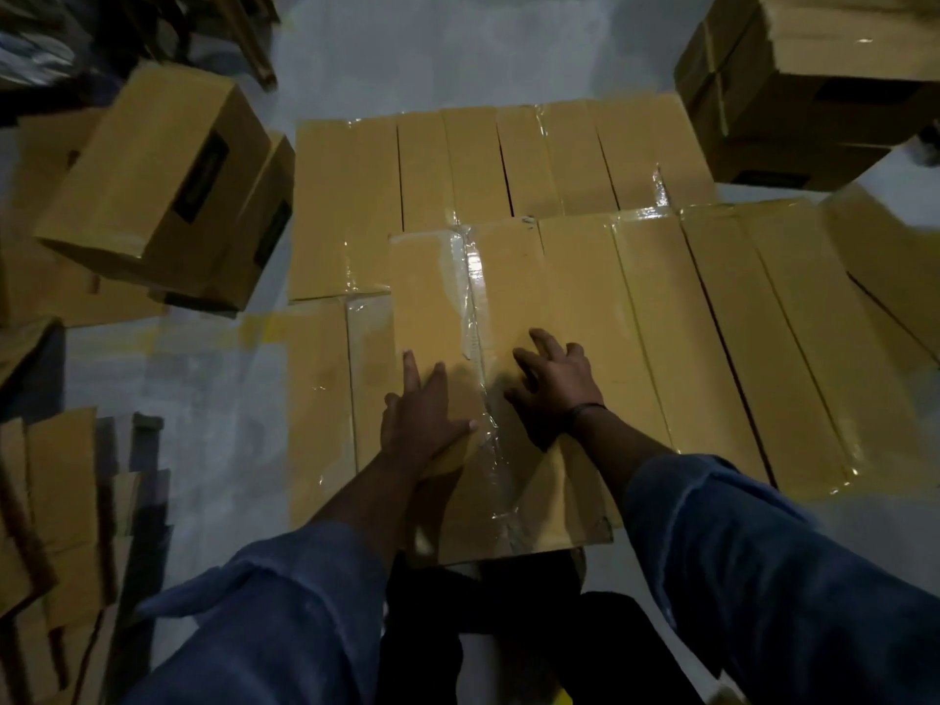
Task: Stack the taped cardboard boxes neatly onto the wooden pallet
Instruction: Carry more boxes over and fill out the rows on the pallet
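- Head view: a taped cardboard box lies flat on top of a layer of taped boxes, close in front of the person, its near edge jutting towards them.
- A clear tape seam runs lengthwise down the box lid, between the two hands.
- The left hand lies flat on the lid just left of the seam, fingers straight and gripping nothing, the thumb reaching towards the tape.
- The right hand rests on the lid just right of the seam, fingers spread and pressing down, holding nothing.
- Blue sleeves cover both forearms.
- A loose box sits tilted on the grey floor at the left, well apart from the hands.
- More boxes are stacked at the upper right.
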`<state>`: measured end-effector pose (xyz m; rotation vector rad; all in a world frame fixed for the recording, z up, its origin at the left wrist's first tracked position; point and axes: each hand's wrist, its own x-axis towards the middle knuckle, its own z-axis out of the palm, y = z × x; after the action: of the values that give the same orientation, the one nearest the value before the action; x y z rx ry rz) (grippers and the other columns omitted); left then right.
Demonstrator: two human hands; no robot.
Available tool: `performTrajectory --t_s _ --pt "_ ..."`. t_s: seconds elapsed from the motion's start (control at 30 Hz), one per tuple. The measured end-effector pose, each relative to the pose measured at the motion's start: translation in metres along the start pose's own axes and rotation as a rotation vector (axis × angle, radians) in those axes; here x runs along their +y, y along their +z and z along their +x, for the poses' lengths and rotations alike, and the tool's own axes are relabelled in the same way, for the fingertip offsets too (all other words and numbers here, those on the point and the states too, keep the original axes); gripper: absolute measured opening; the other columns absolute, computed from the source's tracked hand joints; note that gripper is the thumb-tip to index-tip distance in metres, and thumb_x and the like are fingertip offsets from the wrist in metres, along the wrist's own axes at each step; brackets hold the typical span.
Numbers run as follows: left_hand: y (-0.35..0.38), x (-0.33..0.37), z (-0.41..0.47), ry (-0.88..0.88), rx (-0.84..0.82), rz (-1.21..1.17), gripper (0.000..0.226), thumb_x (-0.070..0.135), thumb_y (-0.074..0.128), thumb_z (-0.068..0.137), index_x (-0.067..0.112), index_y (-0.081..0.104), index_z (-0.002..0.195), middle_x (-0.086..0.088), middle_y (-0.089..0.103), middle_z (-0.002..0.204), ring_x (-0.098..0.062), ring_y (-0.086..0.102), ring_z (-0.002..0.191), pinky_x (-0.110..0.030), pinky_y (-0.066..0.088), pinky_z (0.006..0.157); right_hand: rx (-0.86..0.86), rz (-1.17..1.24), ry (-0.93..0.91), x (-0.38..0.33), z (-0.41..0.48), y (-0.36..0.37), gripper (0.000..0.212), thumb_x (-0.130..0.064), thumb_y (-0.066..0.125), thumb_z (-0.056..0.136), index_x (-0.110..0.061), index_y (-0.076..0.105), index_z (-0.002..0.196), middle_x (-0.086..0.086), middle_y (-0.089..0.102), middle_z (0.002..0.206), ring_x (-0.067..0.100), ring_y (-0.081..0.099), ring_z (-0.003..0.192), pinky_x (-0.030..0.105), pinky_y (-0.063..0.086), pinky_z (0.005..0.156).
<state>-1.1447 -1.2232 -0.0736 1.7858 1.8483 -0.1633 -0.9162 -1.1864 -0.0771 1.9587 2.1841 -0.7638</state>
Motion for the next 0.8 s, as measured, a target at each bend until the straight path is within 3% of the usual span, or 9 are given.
performTrajectory --t_s 0.37,0.57,0.67,0.8 --pt "0.03 0.0 0.014 -0.024 -0.019 -0.015 0.109 0.062 0.074 0.084 0.026 0.009 0.164 -0.01 -0.026 0.168 -0.047 0.022 0.149 -0.055 0.033 0.117 -0.002 -0.103 0.008 0.007 0.023 0.037 0.061 -0.058 0.062 0.089 -0.035 0.044 0.143 -0.001 0.012 0.167 0.049 0.019 0.141 0.058 0.036 0.109" --pt "0.03 -0.003 0.018 -0.019 -0.068 -0.054 0.118 0.065 0.079 0.077 0.032 0.008 0.164 -0.004 -0.032 0.167 -0.055 0.025 0.144 -0.055 0.044 0.108 0.005 -0.153 0.095 -0.004 0.019 0.047 0.06 -0.052 0.061 0.093 -0.031 0.038 0.145 0.005 0.013 0.167 0.049 0.014 0.145 0.065 0.031 0.108" --pt "0.021 -0.001 0.017 0.015 -0.147 -0.079 0.114 0.061 0.08 0.079 0.026 0.013 0.165 -0.011 -0.029 0.168 -0.053 0.016 0.15 -0.056 0.034 0.117 0.011 -0.197 0.133 -0.011 0.01 0.045 0.055 -0.048 0.061 0.092 -0.03 0.043 0.141 0.008 0.02 0.164 0.046 0.018 0.144 0.064 0.028 0.108" --pt "0.0 0.013 0.0 0.072 -0.225 -0.068 0.107 0.054 0.077 0.086 0.014 0.015 0.164 -0.02 -0.009 0.171 -0.041 -0.006 0.157 -0.061 0.013 0.124 0.004 -0.087 0.221 -0.011 -0.018 0.038 0.044 -0.037 0.064 0.091 -0.029 0.055 0.133 0.009 0.029 0.158 0.042 0.023 0.14 0.06 0.03 0.109"
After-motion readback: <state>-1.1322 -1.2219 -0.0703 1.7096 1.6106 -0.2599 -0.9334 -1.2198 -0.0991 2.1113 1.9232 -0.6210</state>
